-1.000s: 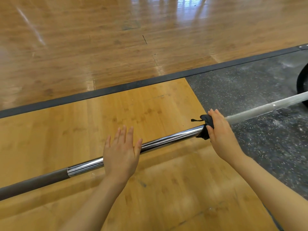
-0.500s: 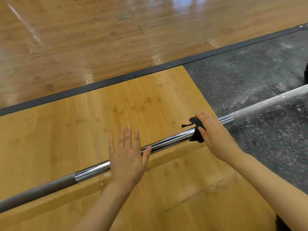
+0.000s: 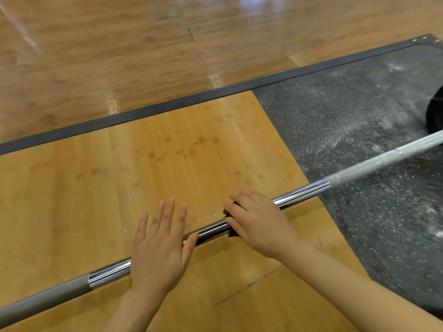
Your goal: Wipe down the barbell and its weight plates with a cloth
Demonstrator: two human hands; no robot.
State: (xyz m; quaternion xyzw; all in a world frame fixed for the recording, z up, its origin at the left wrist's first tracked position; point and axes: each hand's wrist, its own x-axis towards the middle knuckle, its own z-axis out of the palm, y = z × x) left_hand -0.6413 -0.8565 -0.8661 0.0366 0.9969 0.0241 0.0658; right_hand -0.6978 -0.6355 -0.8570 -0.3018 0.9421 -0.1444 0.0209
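Gripping cloth (image 3: 228, 212) under right hand (image 3: 259, 224), on barbell (image 3: 302, 191)

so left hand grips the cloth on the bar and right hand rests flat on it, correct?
Not quite: the hands are swapped. In the head view the right hand grips the dark cloth around the barbell, and the left hand rests flat on the bar with fingers straight.

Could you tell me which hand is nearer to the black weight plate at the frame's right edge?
Right. The right hand grips the bar closer to the weight plate; the left hand rests farther down.
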